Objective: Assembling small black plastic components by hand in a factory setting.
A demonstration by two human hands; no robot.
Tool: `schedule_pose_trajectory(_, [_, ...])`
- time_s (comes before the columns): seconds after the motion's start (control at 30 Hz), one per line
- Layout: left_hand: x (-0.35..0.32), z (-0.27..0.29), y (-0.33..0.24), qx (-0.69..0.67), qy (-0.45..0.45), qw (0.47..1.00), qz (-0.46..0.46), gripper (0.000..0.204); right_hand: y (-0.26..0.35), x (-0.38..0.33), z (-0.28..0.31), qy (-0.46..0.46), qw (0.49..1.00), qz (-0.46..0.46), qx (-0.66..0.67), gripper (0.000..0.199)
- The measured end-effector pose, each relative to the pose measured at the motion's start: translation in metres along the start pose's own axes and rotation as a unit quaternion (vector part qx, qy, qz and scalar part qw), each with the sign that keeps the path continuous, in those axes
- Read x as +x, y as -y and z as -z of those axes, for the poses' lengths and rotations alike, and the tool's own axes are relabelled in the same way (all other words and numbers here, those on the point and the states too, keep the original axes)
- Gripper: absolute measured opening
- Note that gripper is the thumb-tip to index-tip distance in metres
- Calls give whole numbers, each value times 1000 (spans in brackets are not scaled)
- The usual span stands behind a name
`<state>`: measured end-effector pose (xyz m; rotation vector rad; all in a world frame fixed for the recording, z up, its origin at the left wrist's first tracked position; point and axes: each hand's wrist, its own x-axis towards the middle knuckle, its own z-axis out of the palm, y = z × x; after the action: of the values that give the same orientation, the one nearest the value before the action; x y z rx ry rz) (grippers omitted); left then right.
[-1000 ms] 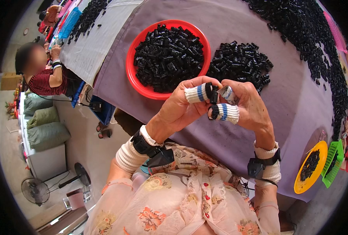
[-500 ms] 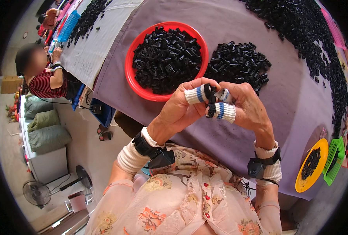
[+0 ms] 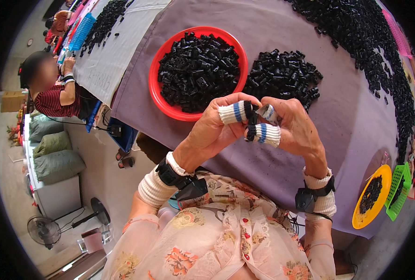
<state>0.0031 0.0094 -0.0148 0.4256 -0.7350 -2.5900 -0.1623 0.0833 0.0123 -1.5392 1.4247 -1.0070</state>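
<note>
My left hand (image 3: 206,129) pinches a small black plastic part (image 3: 252,119) between fingertips, close in front of me above the table's near edge. Against it works my right hand (image 3: 299,126), fingers closed on a small flat grey piece, blade-like (image 3: 264,111), mostly hidden by the fingers. White knitted finger sleeves with blue stripes cover the thumb of each hand and a right finger. Just beyond my hands stands a red basin (image 3: 153,83) heaped with similar black parts. A loose pile of black parts (image 3: 284,74) lies right of the basin.
A large spread of black parts (image 3: 352,32) covers the far right of the cloth-covered table (image 3: 137,93). At right sit a yellow plate (image 3: 358,215) and a green basket (image 3: 394,211). Another person (image 3: 58,95) sits at the left table; a fan (image 3: 44,232) stands lower left.
My left hand and wrist have shifted very slightly to the left. Both hands keep their grips, and the basin and piles look the same.
</note>
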Motion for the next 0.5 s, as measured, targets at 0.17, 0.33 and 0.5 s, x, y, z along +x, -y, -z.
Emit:
schedule_pose_trajectory(0.17, [-1, -2, 1, -3, 1, 1000, -6, 25, -5, -1, -4, -3, 999, -1, 36, 39])
schedule_pose_trajectory(0.33, [0, -3, 0, -10, 7, 1000, -4, 24, -7, -2, -5, -14, 999, 6, 35, 39])
schedule_pose_trajectory(0.5, [0, -3, 1, -19, 5, 1000, -3, 24, -6, -1, -5, -16, 999, 10, 41, 38])
